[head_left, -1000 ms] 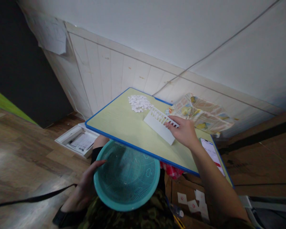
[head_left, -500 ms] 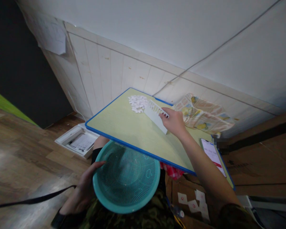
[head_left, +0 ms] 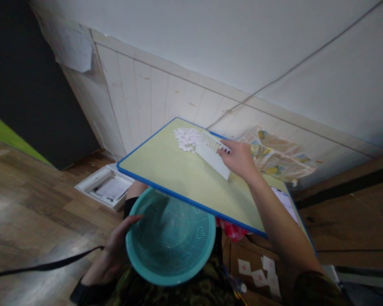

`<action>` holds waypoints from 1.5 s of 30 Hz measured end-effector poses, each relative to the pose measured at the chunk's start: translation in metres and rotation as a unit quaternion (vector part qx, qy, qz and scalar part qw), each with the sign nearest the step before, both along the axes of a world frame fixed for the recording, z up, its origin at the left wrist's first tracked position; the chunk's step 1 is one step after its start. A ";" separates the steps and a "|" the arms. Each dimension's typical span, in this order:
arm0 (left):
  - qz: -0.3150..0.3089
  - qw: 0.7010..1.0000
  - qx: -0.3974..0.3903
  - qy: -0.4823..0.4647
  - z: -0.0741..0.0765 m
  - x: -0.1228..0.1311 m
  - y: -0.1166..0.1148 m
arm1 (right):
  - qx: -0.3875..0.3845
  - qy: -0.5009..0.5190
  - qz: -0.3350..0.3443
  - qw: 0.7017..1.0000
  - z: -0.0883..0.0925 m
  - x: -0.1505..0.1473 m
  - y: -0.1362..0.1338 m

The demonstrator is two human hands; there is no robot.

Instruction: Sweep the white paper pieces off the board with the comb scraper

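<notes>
My right hand [head_left: 239, 159] is closed on a white slotted plastic card [head_left: 214, 154], which rests on edge on a pale green board with a blue rim [head_left: 166, 170]. The card's far end touches a pile of small white pieces [head_left: 187, 138] near the board's far corner. My left hand [head_left: 115, 253] grips the left rim of a teal mesh basket [head_left: 170, 236], held on my lap just below the board's near edge.
A phone [head_left: 285, 204] lies on the board by my right forearm. A patterned cloth [head_left: 274, 151] lies against the wall. An open white box [head_left: 105, 189] sits on the wooden floor. Paper scraps [head_left: 258, 272] lie on cardboard below.
My right hand slid the white card away from me and leftward across the board until it met the pile of pieces. The basket and my left hand stayed put.
</notes>
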State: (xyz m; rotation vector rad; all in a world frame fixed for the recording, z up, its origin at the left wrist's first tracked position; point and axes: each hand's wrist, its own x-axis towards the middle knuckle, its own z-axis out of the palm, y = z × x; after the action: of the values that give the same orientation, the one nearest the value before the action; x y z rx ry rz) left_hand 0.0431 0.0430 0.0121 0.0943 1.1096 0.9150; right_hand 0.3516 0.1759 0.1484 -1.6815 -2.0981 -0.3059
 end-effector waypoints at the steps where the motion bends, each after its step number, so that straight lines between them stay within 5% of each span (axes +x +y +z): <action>1: 0.001 1.000 -0.003 0.000 0.002 0.000 0.000 | 0.005 0.002 -0.001 1.000 0.000 0.000 0.002; 14: 0.001 1.000 0.007 -0.011 -0.006 -0.002 0.001 | -0.005 -0.012 -0.016 1.000 0.002 0.004 0.005; 26: -0.006 1.000 0.013 -0.011 -0.006 -0.003 -0.001 | -0.019 0.034 0.046 0.998 -0.006 0.002 -0.010; 35: 0.006 1.000 -0.001 0.002 0.001 0.000 -0.001 | 0.003 0.052 0.008 0.999 -0.029 0.012 -0.010; 45: 0.001 1.000 0.019 0.006 -0.004 -0.001 0.000 | 0.013 0.045 -0.003 0.999 -0.028 0.017 -0.016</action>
State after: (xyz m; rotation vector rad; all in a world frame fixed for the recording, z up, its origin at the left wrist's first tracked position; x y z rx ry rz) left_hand 0.0423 0.0428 0.0084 0.1292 1.1041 0.9389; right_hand 0.3685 0.1597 0.1202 -1.6553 -2.0157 -0.2520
